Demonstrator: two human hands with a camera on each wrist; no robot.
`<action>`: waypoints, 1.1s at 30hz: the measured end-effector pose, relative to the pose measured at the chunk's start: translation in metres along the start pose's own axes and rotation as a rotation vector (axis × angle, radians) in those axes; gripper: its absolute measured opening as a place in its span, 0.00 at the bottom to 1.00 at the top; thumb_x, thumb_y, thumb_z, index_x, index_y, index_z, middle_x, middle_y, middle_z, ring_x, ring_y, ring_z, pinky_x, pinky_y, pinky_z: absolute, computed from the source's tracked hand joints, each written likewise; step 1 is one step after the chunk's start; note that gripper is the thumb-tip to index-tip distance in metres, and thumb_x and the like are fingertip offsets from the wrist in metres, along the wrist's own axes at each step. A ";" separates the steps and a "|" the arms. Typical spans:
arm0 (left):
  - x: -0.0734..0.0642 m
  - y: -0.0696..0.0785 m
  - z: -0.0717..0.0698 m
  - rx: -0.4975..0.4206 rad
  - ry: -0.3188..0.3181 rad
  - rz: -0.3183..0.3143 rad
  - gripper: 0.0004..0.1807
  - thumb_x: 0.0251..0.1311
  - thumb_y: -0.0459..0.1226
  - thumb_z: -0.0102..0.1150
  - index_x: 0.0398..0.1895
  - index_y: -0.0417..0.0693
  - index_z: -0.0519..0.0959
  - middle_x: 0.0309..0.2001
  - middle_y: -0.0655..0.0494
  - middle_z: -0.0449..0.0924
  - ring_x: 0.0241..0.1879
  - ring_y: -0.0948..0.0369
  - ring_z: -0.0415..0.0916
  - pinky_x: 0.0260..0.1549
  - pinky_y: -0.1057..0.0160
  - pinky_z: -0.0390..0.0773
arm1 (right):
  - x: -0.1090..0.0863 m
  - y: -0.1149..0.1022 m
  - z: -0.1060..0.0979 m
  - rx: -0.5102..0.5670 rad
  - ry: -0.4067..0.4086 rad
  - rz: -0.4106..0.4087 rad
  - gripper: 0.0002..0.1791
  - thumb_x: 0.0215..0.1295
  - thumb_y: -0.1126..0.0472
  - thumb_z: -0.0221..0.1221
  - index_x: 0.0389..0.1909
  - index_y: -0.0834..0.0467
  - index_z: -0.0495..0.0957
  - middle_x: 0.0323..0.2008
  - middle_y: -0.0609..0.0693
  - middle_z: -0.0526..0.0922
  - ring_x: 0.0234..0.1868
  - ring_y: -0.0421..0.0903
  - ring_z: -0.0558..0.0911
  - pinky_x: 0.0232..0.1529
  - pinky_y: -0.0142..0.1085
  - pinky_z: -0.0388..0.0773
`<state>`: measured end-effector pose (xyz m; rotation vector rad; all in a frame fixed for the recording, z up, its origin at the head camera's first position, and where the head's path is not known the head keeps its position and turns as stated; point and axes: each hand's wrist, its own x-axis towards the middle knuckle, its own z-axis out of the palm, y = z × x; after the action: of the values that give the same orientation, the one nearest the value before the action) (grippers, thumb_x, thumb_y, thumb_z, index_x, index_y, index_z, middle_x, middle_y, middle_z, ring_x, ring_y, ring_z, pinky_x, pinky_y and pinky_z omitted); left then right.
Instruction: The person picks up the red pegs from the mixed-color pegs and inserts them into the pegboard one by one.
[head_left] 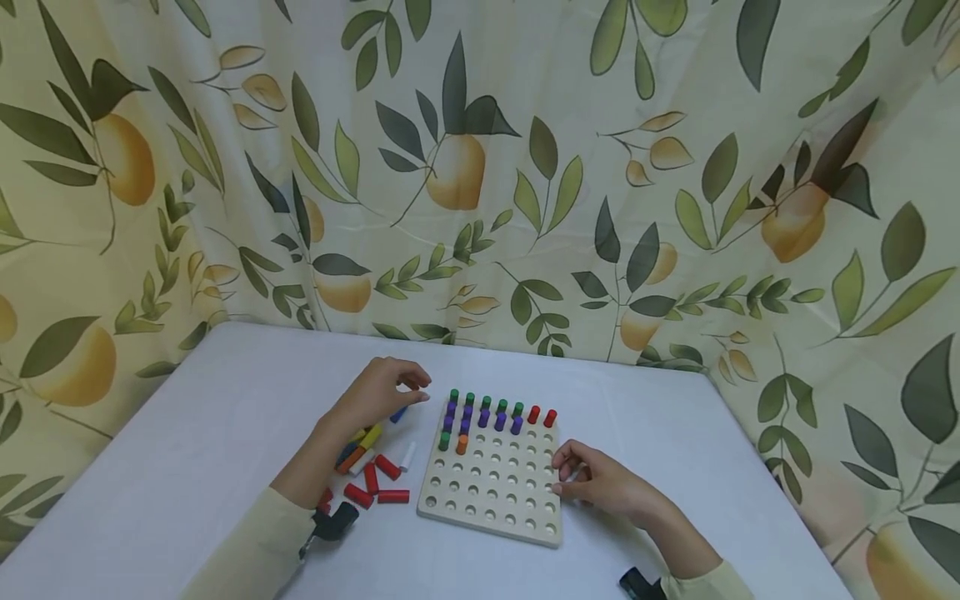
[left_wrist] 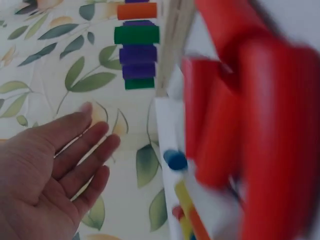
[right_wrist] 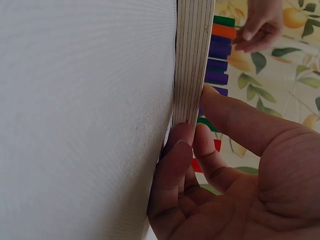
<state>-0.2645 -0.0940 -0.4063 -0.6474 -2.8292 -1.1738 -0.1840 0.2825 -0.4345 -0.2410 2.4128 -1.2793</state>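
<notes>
My right hand (head_left: 600,483) rests on the table (head_left: 187,433) against the right edge of the pegboard (head_left: 491,487) — in the right wrist view the fingertips (right_wrist: 182,137) press the board's layered edge and the thumb lies along its top, pinching it lightly. My left hand (head_left: 378,392) hovers just left of the board's far corner, above the loose pegs (head_left: 375,479); the left wrist view shows its fingers straight and relaxed, holding nothing. The loose pegs — red, yellow, blue, white, orange — lie in a heap on the table between the left forearm and the board. On the board, green, purple and two red pegs stand in the far rows, with one green and one orange peg (head_left: 462,444) just nearer.
</notes>
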 end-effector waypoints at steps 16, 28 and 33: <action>-0.048 -0.055 -0.044 -0.194 -0.104 -0.080 0.11 0.64 0.34 0.71 0.49 0.49 0.88 0.45 0.59 0.87 0.49 0.54 0.83 0.46 0.56 0.84 | 0.000 0.000 0.002 -0.018 0.015 0.034 0.19 0.63 0.62 0.72 0.49 0.58 0.75 0.39 0.53 0.75 0.34 0.50 0.71 0.29 0.34 0.71; -0.073 -0.083 -0.064 -0.298 -0.147 -0.090 0.13 0.66 0.37 0.70 0.52 0.45 0.86 0.48 0.51 0.87 0.51 0.54 0.84 0.50 0.58 0.82 | 0.000 0.002 0.001 -0.011 -0.007 0.020 0.18 0.64 0.62 0.71 0.49 0.58 0.75 0.40 0.54 0.75 0.34 0.49 0.71 0.29 0.34 0.72; -0.076 -0.093 -0.068 -0.336 -0.181 -0.090 0.15 0.66 0.37 0.70 0.54 0.44 0.85 0.49 0.52 0.87 0.54 0.52 0.82 0.50 0.60 0.82 | -0.001 0.000 -0.002 -0.015 -0.018 0.013 0.18 0.65 0.61 0.71 0.50 0.59 0.74 0.40 0.53 0.75 0.34 0.49 0.71 0.29 0.34 0.72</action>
<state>-0.2403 -0.2273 -0.4326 -0.6744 -2.8543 -1.7135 -0.1842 0.2845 -0.4336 -0.2398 2.4056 -1.2481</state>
